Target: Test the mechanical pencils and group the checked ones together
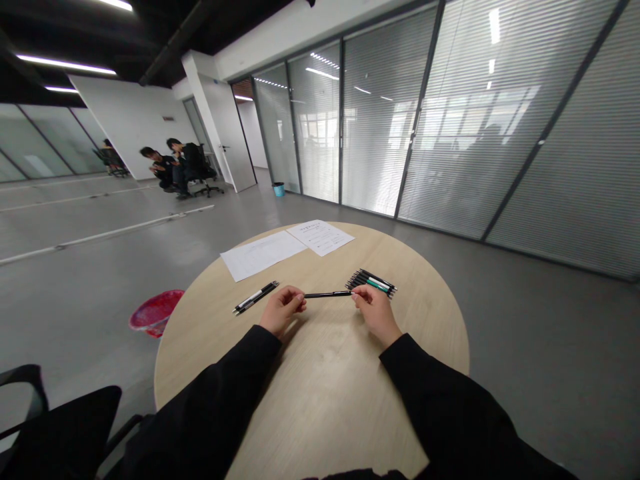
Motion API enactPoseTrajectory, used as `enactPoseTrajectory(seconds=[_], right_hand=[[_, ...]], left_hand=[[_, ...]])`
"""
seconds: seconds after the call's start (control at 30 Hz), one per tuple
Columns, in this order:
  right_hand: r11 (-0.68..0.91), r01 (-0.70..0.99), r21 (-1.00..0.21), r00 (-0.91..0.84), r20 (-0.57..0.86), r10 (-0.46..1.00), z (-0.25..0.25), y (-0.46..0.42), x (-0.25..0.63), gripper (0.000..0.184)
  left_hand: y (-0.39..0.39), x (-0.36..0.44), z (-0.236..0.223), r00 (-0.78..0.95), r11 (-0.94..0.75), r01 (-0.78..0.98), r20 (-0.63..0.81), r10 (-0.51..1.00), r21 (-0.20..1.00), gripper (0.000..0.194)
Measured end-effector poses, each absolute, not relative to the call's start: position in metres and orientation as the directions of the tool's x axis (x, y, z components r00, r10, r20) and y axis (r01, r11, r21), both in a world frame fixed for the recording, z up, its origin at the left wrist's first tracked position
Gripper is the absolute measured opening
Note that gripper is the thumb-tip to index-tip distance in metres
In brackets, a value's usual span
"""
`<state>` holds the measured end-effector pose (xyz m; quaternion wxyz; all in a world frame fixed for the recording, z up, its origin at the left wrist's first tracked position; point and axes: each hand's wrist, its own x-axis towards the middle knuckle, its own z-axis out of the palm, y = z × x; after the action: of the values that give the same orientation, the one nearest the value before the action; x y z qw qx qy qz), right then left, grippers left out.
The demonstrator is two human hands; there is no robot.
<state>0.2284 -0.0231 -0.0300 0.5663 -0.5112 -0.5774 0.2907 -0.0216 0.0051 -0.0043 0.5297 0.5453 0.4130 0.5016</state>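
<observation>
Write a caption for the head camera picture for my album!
Left hand and right hand hold a black pen above a round table beside more pens and papers.

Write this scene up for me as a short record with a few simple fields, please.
Left hand: pinches one end of a black pen
Right hand: pinches the pen's other end
Beside left hand: two pens, lying on the tabletop
Beside right hand: a bundle of pens, lying side by side
Surface: round wooden table
Also on table: two sheets of paper
On floor: red bucket
Background: two seated people
</observation>
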Motion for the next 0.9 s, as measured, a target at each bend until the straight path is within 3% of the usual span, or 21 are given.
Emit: enactPoseTrajectory(seconds=[0.9], right_hand=[[0.304, 0.309, -0.901, 0.161, 0.365, 0.917, -0.0278, -0.0251, 0.2284, 0.022]], left_hand=[[0.0036, -0.0201, -0.0026, 0.177, -0.129, -0.062, 0.138, 0.975, 0.990, 0.036]])
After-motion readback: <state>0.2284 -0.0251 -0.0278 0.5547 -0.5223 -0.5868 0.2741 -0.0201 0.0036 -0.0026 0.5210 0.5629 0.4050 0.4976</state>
